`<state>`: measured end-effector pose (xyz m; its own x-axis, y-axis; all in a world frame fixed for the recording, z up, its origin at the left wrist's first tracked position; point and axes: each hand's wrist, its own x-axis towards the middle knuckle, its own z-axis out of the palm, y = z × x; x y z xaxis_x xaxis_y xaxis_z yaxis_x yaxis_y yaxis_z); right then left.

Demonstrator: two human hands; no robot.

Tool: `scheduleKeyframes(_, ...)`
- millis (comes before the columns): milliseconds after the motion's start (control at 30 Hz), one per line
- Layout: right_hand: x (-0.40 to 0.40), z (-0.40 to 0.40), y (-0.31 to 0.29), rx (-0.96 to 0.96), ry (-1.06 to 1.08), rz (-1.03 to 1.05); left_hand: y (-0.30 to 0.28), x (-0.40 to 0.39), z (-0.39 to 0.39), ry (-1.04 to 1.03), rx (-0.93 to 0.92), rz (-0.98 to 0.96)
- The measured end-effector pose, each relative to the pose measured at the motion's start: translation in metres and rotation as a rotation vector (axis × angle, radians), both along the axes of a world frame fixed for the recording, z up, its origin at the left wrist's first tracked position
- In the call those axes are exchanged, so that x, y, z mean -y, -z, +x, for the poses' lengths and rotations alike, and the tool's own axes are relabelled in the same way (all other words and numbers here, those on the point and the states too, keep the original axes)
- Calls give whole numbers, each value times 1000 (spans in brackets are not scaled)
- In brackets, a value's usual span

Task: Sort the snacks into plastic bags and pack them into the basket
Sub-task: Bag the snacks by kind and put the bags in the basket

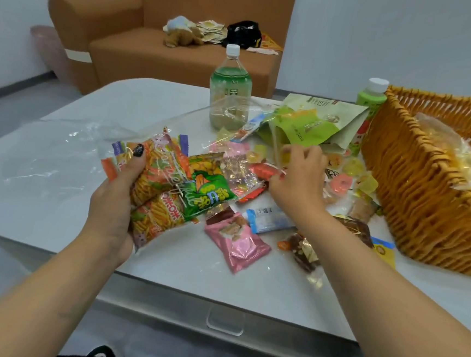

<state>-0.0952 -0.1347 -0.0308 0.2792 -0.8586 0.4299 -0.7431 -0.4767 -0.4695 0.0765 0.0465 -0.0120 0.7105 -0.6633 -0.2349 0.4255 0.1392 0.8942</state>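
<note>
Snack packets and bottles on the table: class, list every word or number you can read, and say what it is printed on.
"300g": green pouch, probably; small and tilted.
Large bottle label: print too blurred to read.
Green snack packet and orange crisp packets in the left hand: big lettering, not legible.
Blue-and-white packet: too small.

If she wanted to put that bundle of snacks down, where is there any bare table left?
Bare tabletop lies at the far left, behind the loose clear plastic sheet, and along the near edge below the pink packet. Between the big bottle and the wicker basket it is crowded with snacks.
</note>
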Motion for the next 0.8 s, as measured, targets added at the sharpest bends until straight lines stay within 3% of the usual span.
scheduleKeyframes(67,9,14,8,-109,-23,-2,-3,0,7,12,2,17)
scheduleKeyframes(133,17,26,15,-210,-113,173,-8,-2,12,35,23,28)
scheduleKeyframes(200,27,26,16,-221,-124,283,-14,-3,16,64,96,55)
scheduleKeyframes(300,33,14,8,-120,-110,258,-21,-8,20,83,174,73)
scheduleKeyframes(433,17,1,-15,229,-82,195,-26,-11,23,107,145,61)
scheduleKeyframes(533,-8,-6,-39,577,-50,270,-28,-14,19,126,145,51)
scheduleKeyframes(700,-39,-29,-62,1165,41,656,-31,-18,9,153,162,44)
scheduleKeyframes(800,-48,-49,-63,1412,-68,919,-30,-21,1,164,180,43)
